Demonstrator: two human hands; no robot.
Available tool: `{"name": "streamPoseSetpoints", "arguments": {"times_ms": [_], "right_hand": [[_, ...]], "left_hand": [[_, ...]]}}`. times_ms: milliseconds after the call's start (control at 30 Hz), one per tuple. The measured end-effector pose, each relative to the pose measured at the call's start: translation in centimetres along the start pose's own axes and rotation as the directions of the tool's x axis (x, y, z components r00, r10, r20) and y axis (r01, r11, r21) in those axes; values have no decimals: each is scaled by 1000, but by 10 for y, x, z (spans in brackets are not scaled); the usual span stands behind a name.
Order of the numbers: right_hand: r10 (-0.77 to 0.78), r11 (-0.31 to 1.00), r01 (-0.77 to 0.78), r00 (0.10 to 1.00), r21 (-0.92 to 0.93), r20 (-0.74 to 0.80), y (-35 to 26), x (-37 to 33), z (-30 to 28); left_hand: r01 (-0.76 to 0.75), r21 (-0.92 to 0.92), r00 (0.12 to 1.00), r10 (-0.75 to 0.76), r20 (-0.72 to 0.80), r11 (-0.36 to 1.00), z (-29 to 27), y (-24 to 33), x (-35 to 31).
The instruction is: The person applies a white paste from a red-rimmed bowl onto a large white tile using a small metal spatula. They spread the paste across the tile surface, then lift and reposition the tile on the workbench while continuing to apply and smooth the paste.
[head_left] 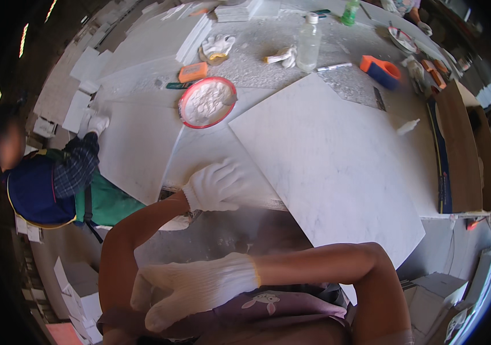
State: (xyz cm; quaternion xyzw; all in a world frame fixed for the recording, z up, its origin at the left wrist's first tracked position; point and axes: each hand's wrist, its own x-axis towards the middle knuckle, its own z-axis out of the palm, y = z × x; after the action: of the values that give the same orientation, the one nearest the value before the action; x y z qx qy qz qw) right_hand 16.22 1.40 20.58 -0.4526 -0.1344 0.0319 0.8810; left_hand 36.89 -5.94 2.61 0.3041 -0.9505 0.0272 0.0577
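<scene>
My left hand [214,184], in a white knitted glove, lies with fingers stretched out on a pale marble-look slab [199,152] near the table's front edge. My right hand [199,289], gloved likewise, is held across my body, its thumb and fingers apart with nothing visible between them. To the right of my left hand, a large white veined slab [332,161] lies at an angle, one corner jutting past the table edge. Beyond my left hand stands a red-rimmed bowl [237,95] holding white lumpy material. An orange block [192,72] sits just behind the bowl.
At the left another person [73,178] rests a gloved hand on a slab. Toward the back are a clear bottle [309,43], loose gloves [218,46] and an orange-and-blue tape-like ring [380,70]. An open cardboard box [458,152] stands at the right edge.
</scene>
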Motion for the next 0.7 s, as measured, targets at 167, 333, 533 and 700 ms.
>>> {"name": "streamPoseSetpoints", "arguments": {"times_ms": [167,333,533,700], "right_hand": [[-159,978,168,984,-121,80,-7,13,21],[-156,917,141,988,-372,-12,-24,4,46],[-417,712,501,865,-492,278,-41,15,85],[-291,812,390,915,-433,278,-39,-2,73]], "left_hand": [[34,22,999,-33,-21,999,-6,7,4],[190,-166,932,-231,-279,968,-8,38,31],[22,-538,943,-197,-270,843,-9,119,134],[-349,-364,868,152,-472,863,4,159,204]]}}
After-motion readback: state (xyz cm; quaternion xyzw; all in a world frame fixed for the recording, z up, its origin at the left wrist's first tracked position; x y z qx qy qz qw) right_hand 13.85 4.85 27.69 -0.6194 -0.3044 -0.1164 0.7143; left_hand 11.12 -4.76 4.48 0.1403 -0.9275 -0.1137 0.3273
